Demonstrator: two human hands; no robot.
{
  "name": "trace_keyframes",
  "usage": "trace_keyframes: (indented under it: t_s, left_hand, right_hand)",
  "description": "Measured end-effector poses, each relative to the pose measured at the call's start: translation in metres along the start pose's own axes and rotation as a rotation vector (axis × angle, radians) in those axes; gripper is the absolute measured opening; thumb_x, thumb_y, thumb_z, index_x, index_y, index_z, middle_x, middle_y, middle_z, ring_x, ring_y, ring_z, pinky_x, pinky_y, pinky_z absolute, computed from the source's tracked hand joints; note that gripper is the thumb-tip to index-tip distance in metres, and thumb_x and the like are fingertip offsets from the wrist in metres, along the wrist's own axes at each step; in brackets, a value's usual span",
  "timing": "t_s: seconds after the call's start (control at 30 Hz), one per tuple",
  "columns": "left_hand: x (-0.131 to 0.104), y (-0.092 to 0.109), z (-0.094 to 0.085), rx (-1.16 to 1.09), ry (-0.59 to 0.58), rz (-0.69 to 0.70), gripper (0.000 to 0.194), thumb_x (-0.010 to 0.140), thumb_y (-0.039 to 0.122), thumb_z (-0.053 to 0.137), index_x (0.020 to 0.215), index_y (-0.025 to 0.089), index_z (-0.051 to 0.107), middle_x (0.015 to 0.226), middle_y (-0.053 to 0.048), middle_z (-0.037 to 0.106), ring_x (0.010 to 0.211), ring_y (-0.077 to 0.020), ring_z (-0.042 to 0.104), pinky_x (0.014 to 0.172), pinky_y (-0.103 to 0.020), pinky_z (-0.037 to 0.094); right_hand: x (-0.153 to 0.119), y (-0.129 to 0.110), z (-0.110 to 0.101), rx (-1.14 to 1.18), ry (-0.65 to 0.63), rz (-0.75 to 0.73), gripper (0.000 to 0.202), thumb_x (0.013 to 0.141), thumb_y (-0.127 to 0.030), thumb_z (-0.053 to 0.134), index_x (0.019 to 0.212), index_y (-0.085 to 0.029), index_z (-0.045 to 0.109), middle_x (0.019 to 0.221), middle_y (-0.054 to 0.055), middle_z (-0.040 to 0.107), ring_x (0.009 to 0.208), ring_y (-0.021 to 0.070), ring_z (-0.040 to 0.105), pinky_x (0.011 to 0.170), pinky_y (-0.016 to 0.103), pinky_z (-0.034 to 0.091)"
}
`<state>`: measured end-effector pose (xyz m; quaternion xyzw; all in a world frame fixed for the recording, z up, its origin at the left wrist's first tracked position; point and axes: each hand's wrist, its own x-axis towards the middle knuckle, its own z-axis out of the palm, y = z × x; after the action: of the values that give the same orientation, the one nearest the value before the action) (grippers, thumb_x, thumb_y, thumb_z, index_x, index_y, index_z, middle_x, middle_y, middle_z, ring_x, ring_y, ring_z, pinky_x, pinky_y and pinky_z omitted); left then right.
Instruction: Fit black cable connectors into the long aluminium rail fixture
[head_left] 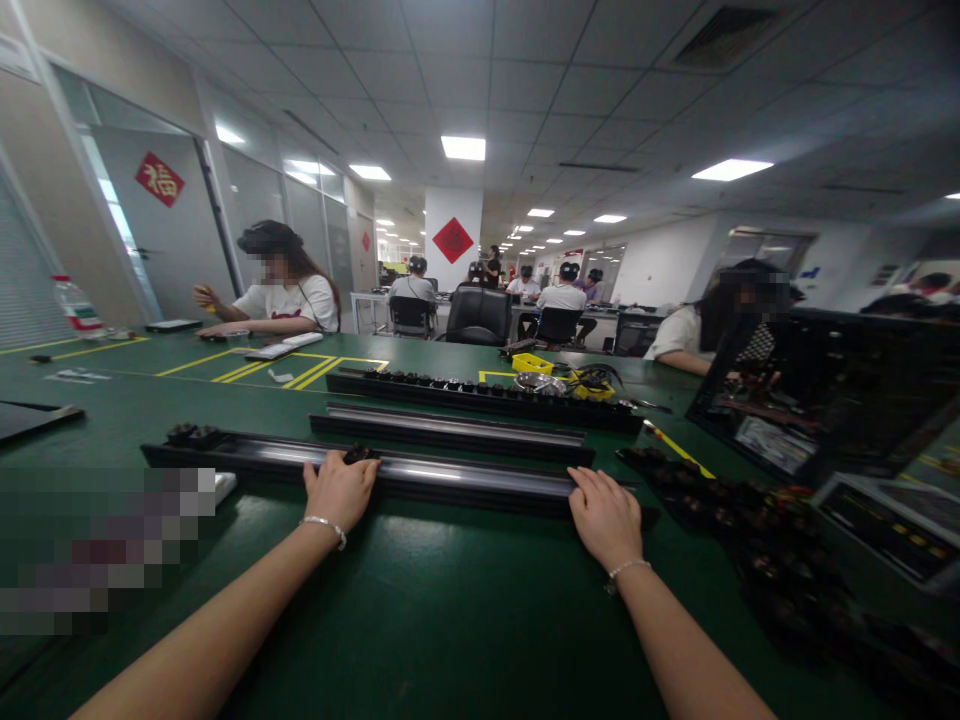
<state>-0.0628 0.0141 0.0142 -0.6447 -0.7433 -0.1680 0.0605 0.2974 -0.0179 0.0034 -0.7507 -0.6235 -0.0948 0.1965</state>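
Note:
A long black rail (465,474) with a shiny channel lies across the green table in front of me. My left hand (339,488) has its fingers closed on a small black part (360,455) in the channel, left of the rail's middle. Toward the right end, my right hand (606,512) rests its fingers on the rail's near edge. Two small black parts (193,434) sit at the rail's left end. Behind it lie a second shiny rail (450,425) and a third rail (487,395) with a row of black parts along it.
Many dark parts (780,550) are heaped at the right, near an open black case (840,400) and a boxed device (892,525). Yellow trays (532,364) and a metal dish (539,383) stand behind the rails. Two people sit across the table.

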Motion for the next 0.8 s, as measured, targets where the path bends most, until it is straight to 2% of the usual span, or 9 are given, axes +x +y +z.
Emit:
trace_keyframes:
  t_s: [0.23,0.57,0.8]
  left_hand:
    - [0.0,0.0,0.002,0.009,0.009,0.017,0.038,0.09,0.04,0.033,0.103,0.033,0.068,0.109,-0.013,0.058,0.11,-0.0272,0.049,0.1,-0.056,0.022]
    - [-0.006,0.011,0.004,0.029,0.0,0.093,0.039,0.091,0.039,0.031,0.107,0.032,0.066,0.112,-0.014,0.057,0.114,-0.0284,0.047,0.1,-0.056,0.022]
    - [-0.006,0.01,0.003,0.03,0.0,0.099,0.038,0.091,0.039,0.032,0.107,0.033,0.066,0.111,-0.013,0.058,0.111,-0.0279,0.048,0.099,-0.056,0.024]
  right_hand:
    - [-0.001,-0.001,-0.002,0.019,-0.012,0.008,0.048,0.085,-0.028,0.027,0.123,-0.026,0.056,0.131,-0.001,0.053,0.125,0.0187,0.039,0.102,0.04,0.025]
    - [-0.001,-0.002,-0.005,0.017,-0.036,0.013,0.049,0.086,-0.03,0.025,0.124,-0.026,0.055,0.131,-0.001,0.053,0.125,0.0193,0.038,0.102,0.041,0.026]
    - [-0.001,0.001,0.001,0.011,0.027,-0.002,0.046,0.084,-0.028,0.029,0.12,-0.026,0.057,0.129,-0.002,0.055,0.123,0.018,0.041,0.102,0.039,0.027]
